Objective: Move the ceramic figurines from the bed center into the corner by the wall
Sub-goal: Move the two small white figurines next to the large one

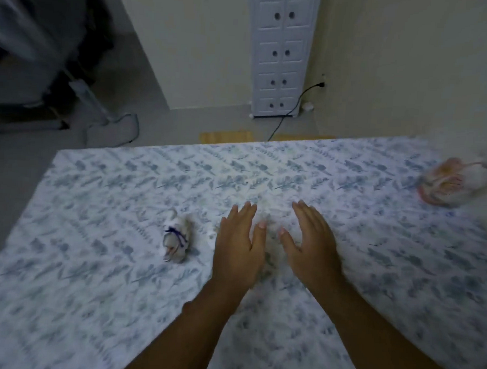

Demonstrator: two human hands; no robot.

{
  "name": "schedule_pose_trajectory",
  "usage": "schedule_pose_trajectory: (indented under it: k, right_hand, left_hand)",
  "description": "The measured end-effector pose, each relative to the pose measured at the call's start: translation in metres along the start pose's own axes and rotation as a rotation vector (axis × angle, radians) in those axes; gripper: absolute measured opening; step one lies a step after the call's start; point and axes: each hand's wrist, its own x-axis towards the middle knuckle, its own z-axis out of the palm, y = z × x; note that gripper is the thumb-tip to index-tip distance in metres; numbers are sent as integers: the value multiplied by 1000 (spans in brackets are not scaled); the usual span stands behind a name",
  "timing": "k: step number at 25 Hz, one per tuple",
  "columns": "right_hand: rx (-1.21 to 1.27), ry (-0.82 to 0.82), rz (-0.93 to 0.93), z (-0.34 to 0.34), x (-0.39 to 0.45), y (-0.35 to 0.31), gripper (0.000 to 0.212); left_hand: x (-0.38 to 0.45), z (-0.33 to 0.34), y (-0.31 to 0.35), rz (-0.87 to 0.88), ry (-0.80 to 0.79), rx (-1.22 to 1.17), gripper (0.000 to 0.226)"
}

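1. The left hand (238,247) and the right hand (308,240) reach out side by side over the middle of the bed (92,303). Both are spread flat with palms down and fingers loosely extended, grasping nothing.
2. The thumbs point toward each other across a narrow gap. A pale, blurred patch lies between and under the hands; it may be a white object, but the view is too smeared to tell.
3. One ceramic figurine (175,238) lies on the sheet just left of the left hand, near it but apart. It is small, white and rounded, with a dark blue mark across its middle and faint orange touches lower down.
4. A second figurine (446,182) sits well away from the hands at the far right edge of the bed, next to the wall (409,66). It is white with orange looping lines and looks blurred.
5. The bed sheet is white cloth printed with grey-blue leaf sprigs.
6. Beyond the bed, a narrow white cabinet (281,55) with panelled doors and dark round knobs stands against the wall.
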Motion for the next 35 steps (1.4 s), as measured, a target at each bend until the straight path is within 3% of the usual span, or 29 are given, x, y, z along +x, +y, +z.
schedule_pose_trajectory:
  k: [4, 7, 10, 13, 16, 22, 26, 35]
  right_hand:
    - [-36, -265, -88, 65, -15, -60, 71]
    - [-61, -436, -73, 96, -15, -81, 86]
    - [-95, -442, -24, 120, -4, -94, 91]
    - [-108, -414, 13, 133, 6, -95, 79]
    - [-21, -364, 44, 127, 7, -90, 74]
    - [44, -50, 138, 64, -17, -44, 66]
    - [107, 183, 240, -7, -28, 31, 64]
    - [141, 523, 539, -153, -31, 222, 60]
  left_hand:
    - [-23, -69, -70, -62, 129, 97, 58]
    - [-21, -93, -113, -175, 99, 172, 81]
    - [-13, -97, -135, -301, 18, 30, 89]
    - [-8, -92, -149, -273, 57, -59, 73]
    - [-6, -92, -151, -180, 125, -170, 40]
    - [8, -54, -94, 74, -98, -284, 43]
    - [26, 22, -18, 295, -190, -182, 49]
    - [56, 229, 156, 464, -476, -193, 47]
